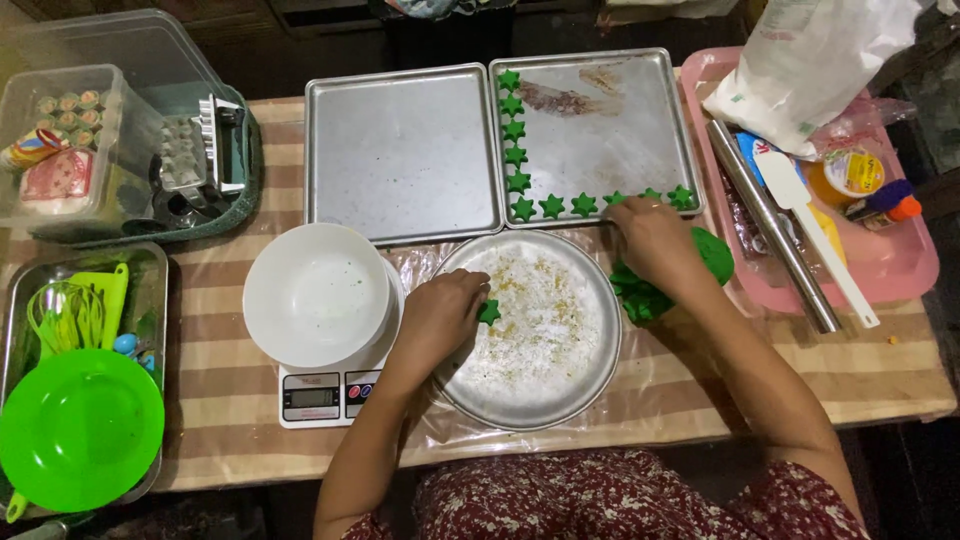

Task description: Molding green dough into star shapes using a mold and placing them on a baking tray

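My left hand rests on the round floured metal tray and pinches a green star-shaped dough piece. My right hand reaches to the front edge of the right baking sheet, its fingertips at a green star in the row there. Green stars line that sheet's left side and front edge. A lump of green dough lies under my right wrist, beside the round tray.
An empty baking sheet lies left of the filled one. A white bowl sits on a kitchen scale. A pink tray at right holds a metal rolling pin, spatula and bag. Left: green plate, containers.
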